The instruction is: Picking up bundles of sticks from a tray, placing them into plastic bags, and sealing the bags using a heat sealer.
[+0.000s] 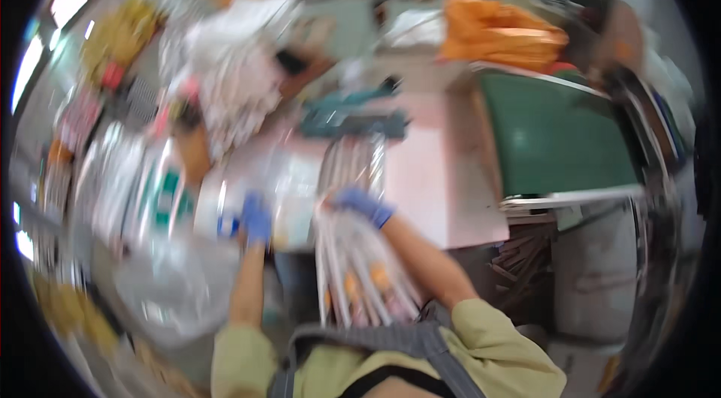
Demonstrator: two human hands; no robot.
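Right hand (362, 205), blue glove, fingers curled over the top of a clear bundle of long packets (360, 263) at frame centre (heavy motion blur). Left hand (256, 219), also gloved, left of centre; grip unreadable. Pink table (443, 173) beyond, green board (559, 135) right.

Both hands wear blue gloves: the left hand (256, 219) and the right hand (363, 204). The sleeves (496, 338) are pale yellow-green under grey apron straps (390, 338). The near table top (435, 180) is pale pink; right of it lies a dark green mat (559, 135). Far off, an orange bag (499, 34) shows. The clear plastic bundle (360, 278) carries orange marks.
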